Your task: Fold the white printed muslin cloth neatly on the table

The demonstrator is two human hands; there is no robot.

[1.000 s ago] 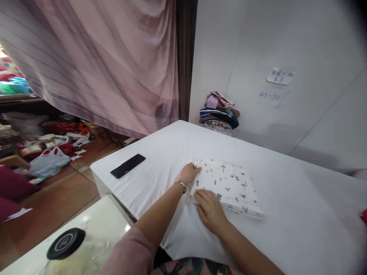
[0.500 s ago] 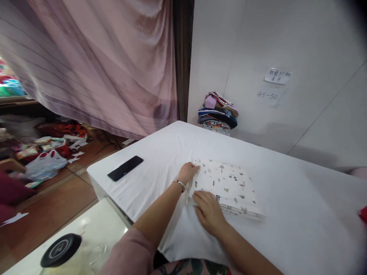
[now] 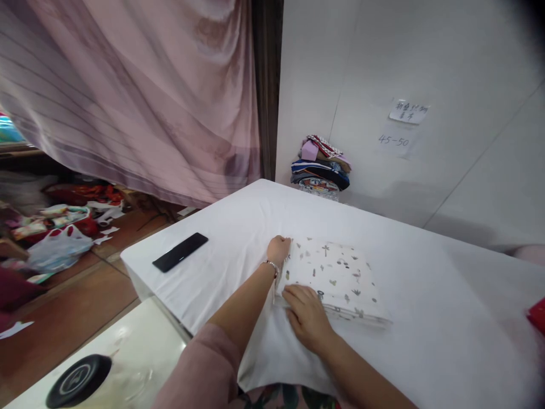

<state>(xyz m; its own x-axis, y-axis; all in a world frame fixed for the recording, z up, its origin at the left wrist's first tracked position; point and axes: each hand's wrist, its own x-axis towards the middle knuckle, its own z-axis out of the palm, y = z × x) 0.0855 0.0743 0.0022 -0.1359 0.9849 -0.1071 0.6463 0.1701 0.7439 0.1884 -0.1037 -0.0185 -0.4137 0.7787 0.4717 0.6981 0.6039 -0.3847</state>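
Observation:
A folded white cloth (image 3: 330, 267) with small printed plants and animals lies in several layers on the white-covered table (image 3: 238, 227). My left hand (image 3: 279, 250), with a bracelet at the wrist, is closed at the cloth's far left corner; its fingertips are partly hidden there. Over the near left corner, my right hand (image 3: 310, 317) rests with its fingers stretched across the top layer and its thumb at the front edge.
A black phone (image 3: 181, 252) lies at the table's left. Folded clothes (image 3: 321, 165) are stacked by the wall. At lower left, a black-lidded jar (image 3: 79, 380) stands on a pale surface. Bags (image 3: 59, 248) lie on the floor; a red object (image 3: 537, 315) shows far right.
My left hand has drawn in its fingers at the cloth's far left corner, where a finger lay over the top before. The right hand stays in place. The view has shifted slightly.

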